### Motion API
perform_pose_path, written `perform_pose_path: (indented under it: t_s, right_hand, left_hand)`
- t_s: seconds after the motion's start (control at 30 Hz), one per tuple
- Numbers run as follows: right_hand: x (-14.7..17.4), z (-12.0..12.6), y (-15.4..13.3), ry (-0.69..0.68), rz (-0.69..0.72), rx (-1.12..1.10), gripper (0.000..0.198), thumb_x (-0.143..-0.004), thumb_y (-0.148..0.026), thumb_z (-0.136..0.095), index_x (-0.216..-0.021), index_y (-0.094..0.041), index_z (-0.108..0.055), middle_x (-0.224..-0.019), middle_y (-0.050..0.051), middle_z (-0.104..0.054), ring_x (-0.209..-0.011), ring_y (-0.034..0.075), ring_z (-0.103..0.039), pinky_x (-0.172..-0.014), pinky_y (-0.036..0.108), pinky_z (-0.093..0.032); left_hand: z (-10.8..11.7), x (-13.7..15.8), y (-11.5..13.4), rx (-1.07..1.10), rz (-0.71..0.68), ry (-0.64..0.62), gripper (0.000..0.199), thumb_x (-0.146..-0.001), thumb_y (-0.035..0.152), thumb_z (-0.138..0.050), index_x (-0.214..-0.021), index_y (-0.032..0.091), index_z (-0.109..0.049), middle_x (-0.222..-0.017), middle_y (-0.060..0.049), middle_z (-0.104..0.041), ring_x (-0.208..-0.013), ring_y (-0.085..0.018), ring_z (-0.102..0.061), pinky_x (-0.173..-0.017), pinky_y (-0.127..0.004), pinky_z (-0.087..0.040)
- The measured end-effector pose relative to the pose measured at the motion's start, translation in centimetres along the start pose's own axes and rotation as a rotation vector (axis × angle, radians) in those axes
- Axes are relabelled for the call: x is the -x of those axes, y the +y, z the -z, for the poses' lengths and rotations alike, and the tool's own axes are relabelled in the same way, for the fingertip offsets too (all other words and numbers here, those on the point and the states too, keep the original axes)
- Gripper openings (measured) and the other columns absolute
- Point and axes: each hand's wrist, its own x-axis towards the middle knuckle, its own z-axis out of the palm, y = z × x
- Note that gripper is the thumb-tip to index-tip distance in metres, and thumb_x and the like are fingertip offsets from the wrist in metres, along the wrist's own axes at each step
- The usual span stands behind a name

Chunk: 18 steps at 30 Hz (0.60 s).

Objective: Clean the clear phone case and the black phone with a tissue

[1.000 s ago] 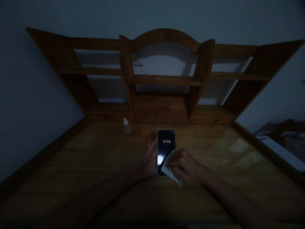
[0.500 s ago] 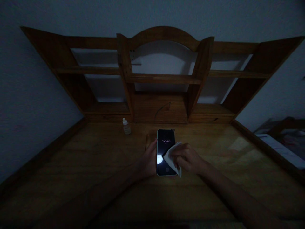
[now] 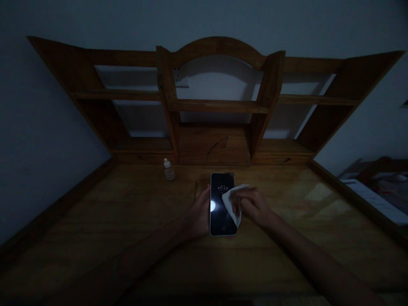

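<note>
A smartphone [image 3: 219, 223] with a dark, dimly lit screen is held face up above the desk, a bright round reflection on its left side. My left hand [image 3: 200, 214] grips it along its left edge, closed around it. Pinched in the fingers of my right hand [image 3: 253, 205] is a white cloth or wipe [image 3: 231, 204], which lies against the right part of the screen. The clock digits near the top of the screen look faint. Behind the phone, a flat brownish object [image 3: 199, 185] is mostly hidden.
A small dropper bottle [image 3: 169, 171] stands on the wooden desk [image 3: 143, 199], left of the phone. A wooden shelf unit [image 3: 216, 106] rises along the back edge. The wall holds a power socket [image 3: 181, 78]. At far right is a white surface [image 3: 372, 199] beyond the desk's raised edge.
My right hand has moved the white cloth slightly up and to the right on the screen. The screen's clock has dimmed. My left hand and the phone stay nearly in place.
</note>
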Motion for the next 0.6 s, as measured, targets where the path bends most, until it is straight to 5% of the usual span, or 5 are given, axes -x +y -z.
perform_pose_path:
  t_s: [0.2,0.4,0.6]
  right_hand:
    - [-0.1,-0.1,0.3,0.108,-0.057,-0.218,0.036,-0.091,-0.019,-0.038,-0.068,-0.016,-0.065,-0.067,0.005,-0.067,-0.058,0.018,-0.063,-0.060,0.030,-0.050]
    - [-0.8,-0.1,0.0,0.248,-0.046,-0.342,0.035,-0.090,-0.019,-0.037,-0.074,-0.018,-0.069,-0.082,0.008,-0.072,-0.081,0.024,-0.068,-0.081,0.038,-0.053]
    - [-0.8,-0.3,-0.7,0.281,-0.025,-0.264,0.028,-0.093,-0.021,-0.045,-0.094,-0.023,-0.074,-0.113,0.006,-0.072,-0.114,0.026,-0.062,-0.114,0.046,-0.030]
  left_hand:
    - [0.1,0.0,0.0,-0.017,-0.004,-0.045,0.057,-0.092,0.061,-0.041,-0.124,0.018,-0.060,-0.104,-0.012,-0.069,-0.098,-0.028,-0.064,-0.092,-0.045,-0.043]
    - [0.1,0.2,0.0,-0.001,0.038,-0.048,0.063,-0.090,0.065,-0.040,-0.132,0.021,-0.054,-0.111,-0.013,-0.067,-0.104,-0.031,-0.063,-0.094,-0.049,-0.042]
    - [0.9,0.1,0.0,0.009,0.044,-0.071,0.067,-0.089,0.067,-0.040,-0.138,0.022,-0.049,-0.116,-0.014,-0.066,-0.109,-0.032,-0.062,-0.097,-0.051,-0.039]
